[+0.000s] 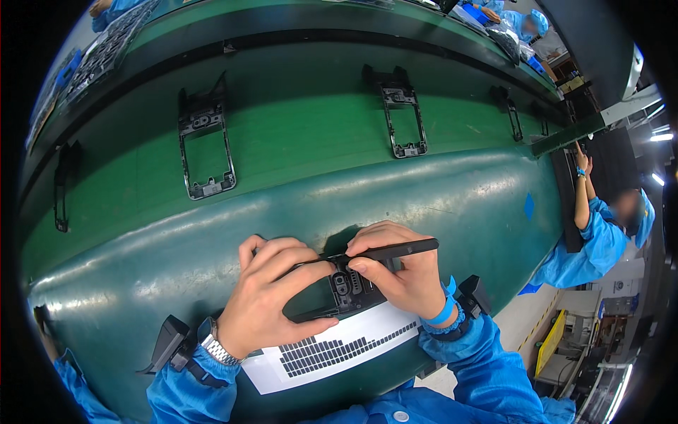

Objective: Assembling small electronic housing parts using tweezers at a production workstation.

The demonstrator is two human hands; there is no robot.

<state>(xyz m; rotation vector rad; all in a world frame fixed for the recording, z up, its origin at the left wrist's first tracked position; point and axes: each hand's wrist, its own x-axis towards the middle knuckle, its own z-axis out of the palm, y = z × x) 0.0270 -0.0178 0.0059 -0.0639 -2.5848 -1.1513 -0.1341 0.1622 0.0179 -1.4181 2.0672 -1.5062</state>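
Observation:
A black, open phone-type frame (344, 284) with a camera-like cutout block lies on the table below my hands. My left hand (265, 300) is closed on it, fingers over its far edge and thumb along its near edge. A black pen-shaped tool (402, 249) is pinched in my right hand (409, 279), its thick end pointing right. Its tip meets the frame's far edge near my left fingertips, where the exact contact is hidden. Partly under the frame is a white sheet (268, 379) with rows of small black rectangles.
Similar frames, one at left (209, 188) and one at right (410, 150), lie on the green belt (304, 120) beyond the table mat (459, 191). Further pieces sit at both belt ends. A post (572, 134) and a co-worker (593, 240) in blue are on the right.

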